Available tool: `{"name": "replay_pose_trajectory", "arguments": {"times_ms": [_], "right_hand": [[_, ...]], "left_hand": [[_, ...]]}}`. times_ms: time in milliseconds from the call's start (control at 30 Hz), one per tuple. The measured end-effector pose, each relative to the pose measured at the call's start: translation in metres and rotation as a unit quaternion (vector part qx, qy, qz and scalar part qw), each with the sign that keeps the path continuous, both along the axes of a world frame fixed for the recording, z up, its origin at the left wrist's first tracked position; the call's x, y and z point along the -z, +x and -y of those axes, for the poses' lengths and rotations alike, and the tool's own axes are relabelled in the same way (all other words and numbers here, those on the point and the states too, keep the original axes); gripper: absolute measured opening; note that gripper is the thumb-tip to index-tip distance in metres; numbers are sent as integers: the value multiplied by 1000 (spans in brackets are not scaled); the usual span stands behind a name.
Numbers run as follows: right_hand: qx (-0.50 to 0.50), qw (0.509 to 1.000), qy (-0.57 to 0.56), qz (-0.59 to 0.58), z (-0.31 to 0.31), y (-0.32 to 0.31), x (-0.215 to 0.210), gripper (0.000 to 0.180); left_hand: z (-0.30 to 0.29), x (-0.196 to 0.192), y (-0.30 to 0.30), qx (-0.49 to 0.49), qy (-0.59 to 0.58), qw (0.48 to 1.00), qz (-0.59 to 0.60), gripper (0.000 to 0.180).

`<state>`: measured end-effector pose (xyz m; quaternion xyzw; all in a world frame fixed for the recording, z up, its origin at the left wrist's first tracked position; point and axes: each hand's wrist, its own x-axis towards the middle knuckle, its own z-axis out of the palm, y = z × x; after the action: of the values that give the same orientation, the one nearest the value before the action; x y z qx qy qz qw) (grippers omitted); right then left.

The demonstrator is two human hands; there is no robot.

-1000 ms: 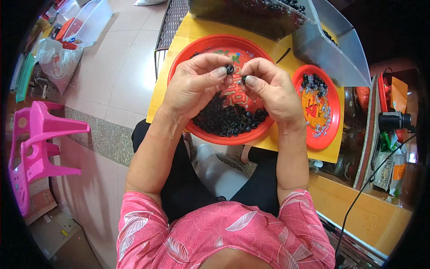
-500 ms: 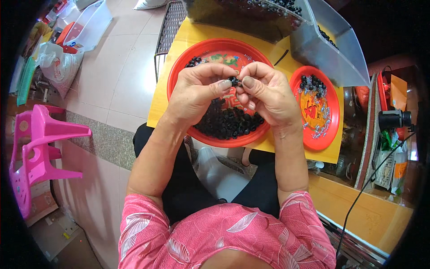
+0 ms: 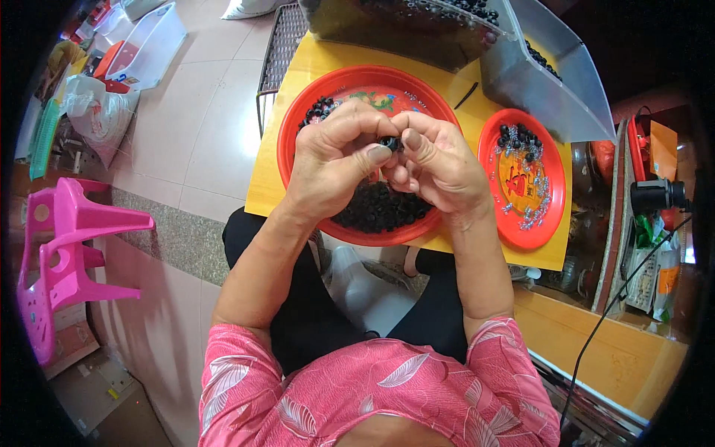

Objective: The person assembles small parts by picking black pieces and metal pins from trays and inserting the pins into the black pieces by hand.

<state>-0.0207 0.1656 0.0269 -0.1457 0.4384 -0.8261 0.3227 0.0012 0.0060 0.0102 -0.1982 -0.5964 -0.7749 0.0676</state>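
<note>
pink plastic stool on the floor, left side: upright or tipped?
Tipped. The pink stool lies on its side on the floor, legs pointing sideways toward the person.

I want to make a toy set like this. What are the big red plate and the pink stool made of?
The big red plate looks like glossy plastic: it shines under the light and has a painted picture inside. The pink stool also looks like moulded plastic, one smooth, even colour all over, with round holes in it. I can only judge both by how they look.

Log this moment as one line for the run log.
left hand and right hand: pinching one small black ring | below: large red tray of black rings | right: small red tray
</note>
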Motion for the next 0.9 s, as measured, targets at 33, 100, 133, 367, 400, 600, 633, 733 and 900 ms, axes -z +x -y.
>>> {"name": "replay_pose_trajectory", "arguments": {"times_ms": [33,100,133,367,400,600,633,733,900], "right_hand": [[-5,1000,-12,3,1,0,2,20],[-9,1000,-24,7,3,1,4,20],[-5,999,-34,13,4,2,5,20],[-18,995,-86,40,8,1,13,17],[-16,995,-87,41,9,1,13,17],[5,995,-90,39,10,0,15,16],[6,995,-89,38,11,-1,16,16],[10,996,-82,32,11,-3,13,15],[15,997,-70,41,8,-5,7,17]], "left_hand": [[0,-1,1,-9,-19,1000,-15,20],[0,-2,1,-18,-38,999,-29,22],[-1,0,1,-36,-52,997,-52,23],[-1,-2,3,-87,-135,982,-96,25],[-2,-2,3,-85,-136,982,-96,25],[-6,-7,4,-83,-108,986,-95,25],[-6,-7,3,-104,-139,978,-115,25],[-4,-9,3,-107,-149,976,-115,23],[-6,-4,-2,-115,-125,981,-91,23]]}}
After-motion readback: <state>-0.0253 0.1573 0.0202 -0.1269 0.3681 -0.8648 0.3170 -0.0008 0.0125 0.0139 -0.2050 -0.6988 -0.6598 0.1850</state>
